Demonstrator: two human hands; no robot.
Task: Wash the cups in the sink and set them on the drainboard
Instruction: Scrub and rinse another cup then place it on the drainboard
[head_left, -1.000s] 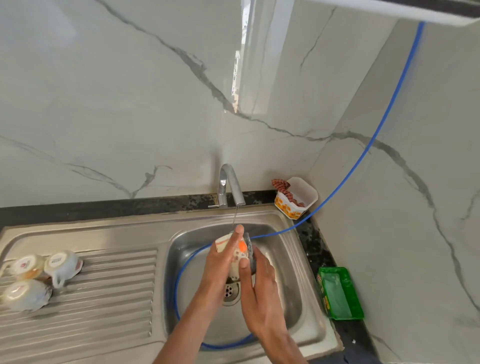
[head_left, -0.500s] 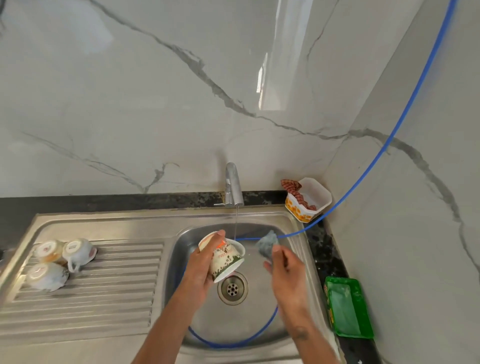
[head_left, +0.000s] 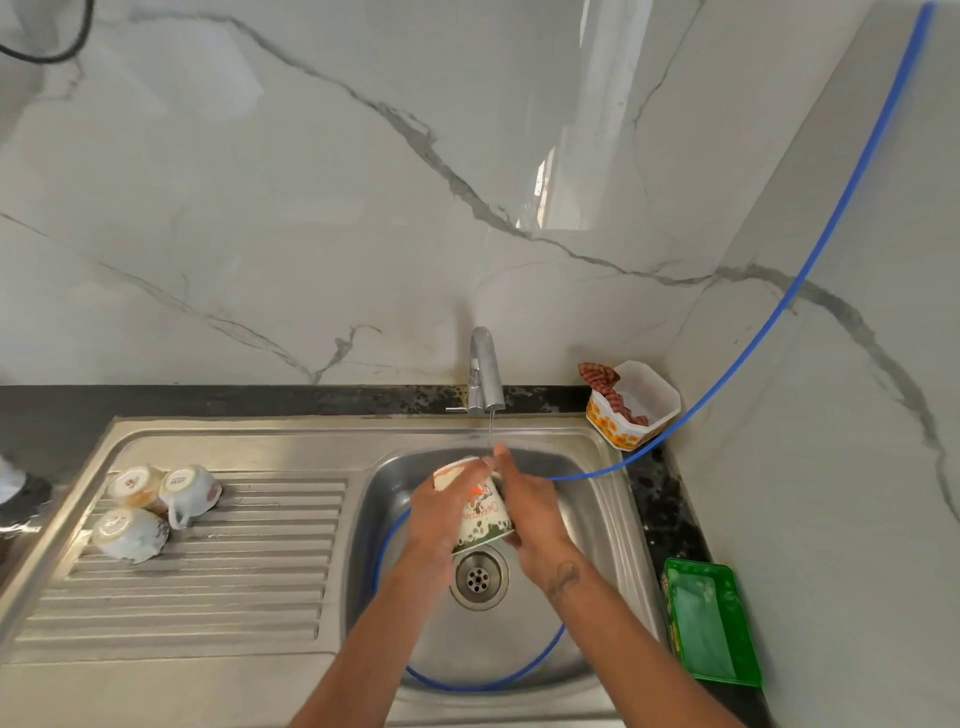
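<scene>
A white cup (head_left: 484, 515) with green and orange print is tilted, mouth down and toward me, over the sink basin (head_left: 592, 525). My left hand (head_left: 441, 512) grips its left side. My right hand (head_left: 535, 512) wraps round its right side, with fingers curled under the rim and one finger reaching up into the thin water stream from the faucet (head_left: 483, 369). No sponge is visible. Three washed cups (head_left: 136, 486) (head_left: 189, 491) (head_left: 130, 535) lie upside down at the far left of the ribbed drainboard (head_left: 234, 571).
A blue hose (head_left: 779, 306) runs down the right wall and loops inside the basin around the drain (head_left: 478, 577). A white tub (head_left: 649, 400) holding a checked cloth stands at the back right corner. A green tray (head_left: 711, 629) lies on the dark counter right of the sink.
My right hand, which held a grey sponge apart from the cup half a second ago, has come back against the cup. The cup now sits higher, right under the stream.
</scene>
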